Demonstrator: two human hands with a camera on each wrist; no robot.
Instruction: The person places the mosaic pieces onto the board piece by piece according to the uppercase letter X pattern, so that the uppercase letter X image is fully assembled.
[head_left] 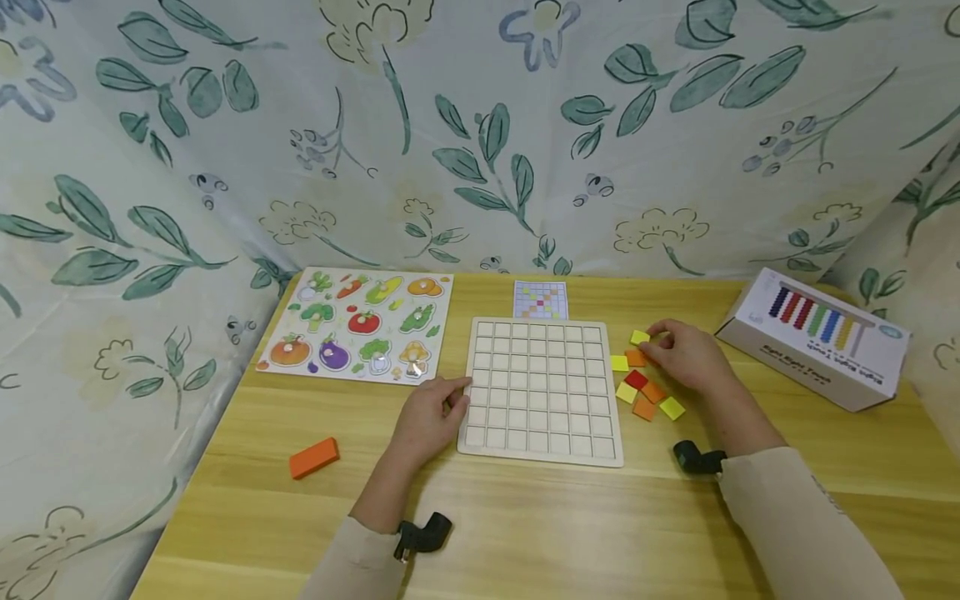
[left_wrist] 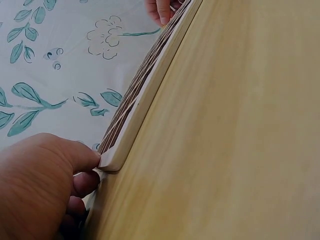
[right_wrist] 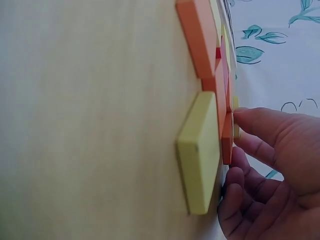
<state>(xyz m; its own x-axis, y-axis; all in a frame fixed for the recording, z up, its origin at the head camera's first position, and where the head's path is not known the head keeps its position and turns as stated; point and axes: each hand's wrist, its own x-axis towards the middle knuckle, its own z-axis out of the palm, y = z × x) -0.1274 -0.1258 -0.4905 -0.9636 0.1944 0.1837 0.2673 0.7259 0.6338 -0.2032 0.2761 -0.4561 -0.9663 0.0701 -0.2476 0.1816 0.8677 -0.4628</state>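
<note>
Head view: with left hand (head_left: 426, 419), touches left edge of grid board (head_left: 538, 392); cannot tell if pinching. With right hand (head_left: 692, 358), pinches far yellow tile (head_left: 639, 337), right of board.

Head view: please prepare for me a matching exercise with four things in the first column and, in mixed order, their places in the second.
Things:
1. Long orange block
2. White box
3. Pattern card
4. Left hand

Places:
A. At the left edge of the grid board
B. Behind the grid board, towards the floral cloth
C. Alone in front of the vegetable puzzle
D. To the right of the right hand

Pairs: 1-C, 2-D, 3-B, 4-A
</note>
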